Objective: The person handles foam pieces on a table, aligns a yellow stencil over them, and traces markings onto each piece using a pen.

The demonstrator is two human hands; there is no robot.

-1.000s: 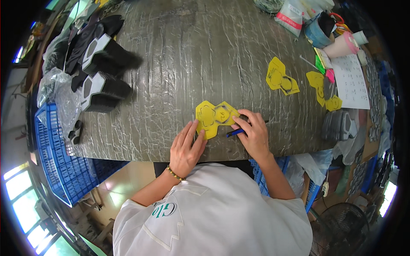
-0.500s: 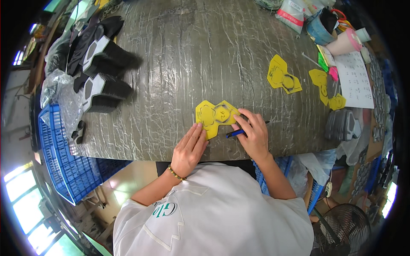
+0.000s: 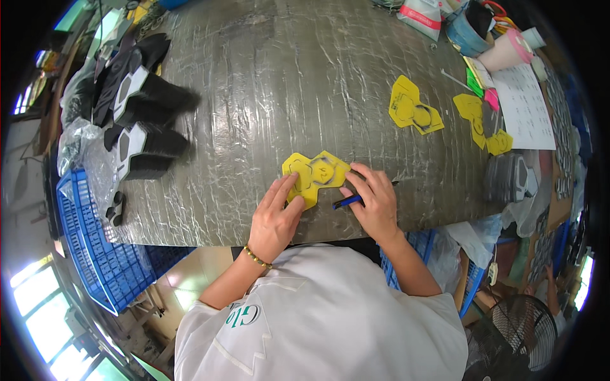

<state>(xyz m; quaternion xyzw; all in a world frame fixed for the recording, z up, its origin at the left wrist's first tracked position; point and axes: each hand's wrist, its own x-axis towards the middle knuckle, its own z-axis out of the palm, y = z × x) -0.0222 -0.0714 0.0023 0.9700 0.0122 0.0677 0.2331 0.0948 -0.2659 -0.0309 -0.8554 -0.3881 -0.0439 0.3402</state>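
Observation:
A yellow template (image 3: 307,195) with drawn black outlines lies flat on the table near its front edge. My left hand (image 3: 273,219) rests on its left part, fingers stretched over the surface and thumb apart at the lower edge. At the template's right end, the fingertips of my right hand (image 3: 376,206) touch its edge. A blue pen (image 3: 346,201) is tucked in that hand, its blue end sticking out to the left and its dark tip to the right. Two more yellow templates, one (image 3: 414,109) to the right and another (image 3: 471,114) farther right, lie on the table.
Stacks of dark cut pieces with grey faces (image 3: 131,151) stand at the left, by clear plastic bags. A blue crate (image 3: 95,238) is below them. At the right are a written paper sheet (image 3: 524,105), a pink cup (image 3: 505,52) and a bagged stack (image 3: 508,179). A fan (image 3: 524,333) stands lower right.
My left hand has slid up onto the template, its thumb now spread from the fingers. My right hand stays at the other end with the pen. The whole view has shifted slightly.

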